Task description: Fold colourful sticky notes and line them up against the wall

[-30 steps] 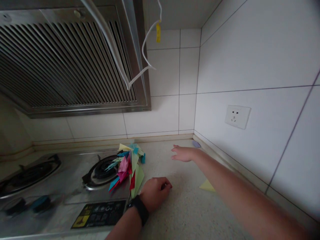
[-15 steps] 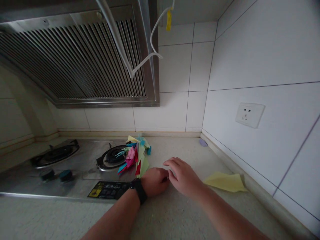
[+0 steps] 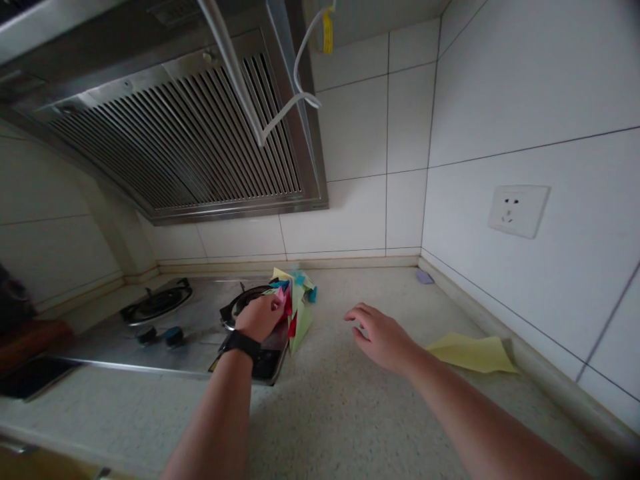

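Note:
My left hand (image 3: 263, 316), with a black watch (image 3: 242, 345) on the wrist, is at the pile of folded coloured paper beside the stove. Its fingers are pinched at a pink folded paper (image 3: 281, 293), partly covering it. Around it lie a light green folded paper (image 3: 301, 327), red pieces and a blue folded paper (image 3: 313, 294). Over the counter to the right, my right hand (image 3: 379, 333) is open, thumb apart from the bent fingers, holding nothing. A yellow paper sheet (image 3: 473, 352) lies beyond my right forearm.
The gas stove (image 3: 195, 357) with two burners fills the left of the counter (image 3: 320, 413). A range hood (image 3: 240, 220) hangs above it, with a white cable (image 3: 287, 120) dangling in front. A small purple paper (image 3: 425, 276) lies by the right wall, below a socket (image 3: 519, 211).
My hands were together over the counter; they are now apart. The left has moved forward and left to the paper pile. The view has turned and tilted a little.

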`<state>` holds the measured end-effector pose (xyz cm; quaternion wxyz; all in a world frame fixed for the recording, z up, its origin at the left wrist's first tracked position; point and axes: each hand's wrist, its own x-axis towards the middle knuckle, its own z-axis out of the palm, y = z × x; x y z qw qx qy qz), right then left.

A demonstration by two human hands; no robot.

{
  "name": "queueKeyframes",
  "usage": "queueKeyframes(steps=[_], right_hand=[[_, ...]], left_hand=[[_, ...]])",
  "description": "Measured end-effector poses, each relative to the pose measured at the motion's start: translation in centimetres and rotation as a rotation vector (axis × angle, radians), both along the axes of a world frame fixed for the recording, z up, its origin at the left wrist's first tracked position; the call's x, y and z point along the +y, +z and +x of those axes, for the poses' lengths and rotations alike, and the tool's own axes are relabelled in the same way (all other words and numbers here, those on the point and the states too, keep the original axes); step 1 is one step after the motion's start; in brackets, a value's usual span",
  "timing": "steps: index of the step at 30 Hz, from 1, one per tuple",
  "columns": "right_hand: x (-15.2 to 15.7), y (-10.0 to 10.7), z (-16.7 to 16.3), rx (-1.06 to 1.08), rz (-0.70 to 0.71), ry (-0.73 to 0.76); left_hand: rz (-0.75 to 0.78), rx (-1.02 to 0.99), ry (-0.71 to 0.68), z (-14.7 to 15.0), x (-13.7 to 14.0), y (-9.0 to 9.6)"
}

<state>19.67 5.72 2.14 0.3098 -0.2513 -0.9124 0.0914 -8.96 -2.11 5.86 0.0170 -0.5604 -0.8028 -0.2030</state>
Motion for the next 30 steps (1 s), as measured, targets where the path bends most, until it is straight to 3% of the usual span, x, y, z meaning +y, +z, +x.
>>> queueKeyframes(steps=[3,19,30], right_hand=[[-0.1,0.1,0.1,-0.034,0.008,0.008],[-1.3,0.5,0.2,-0.184,0.031,0.111],[-1.5,0.3,0.3,-0.159,0.015,0.119]], left_hand=[[-0.054,0.016,-0.073,0.5,0.2,-0.7],[-0.224,-0.012,-0.097,1.3,-0.1,-1.9],[0.083,0.007,-0.099,1.6,0.1,-1.2]])
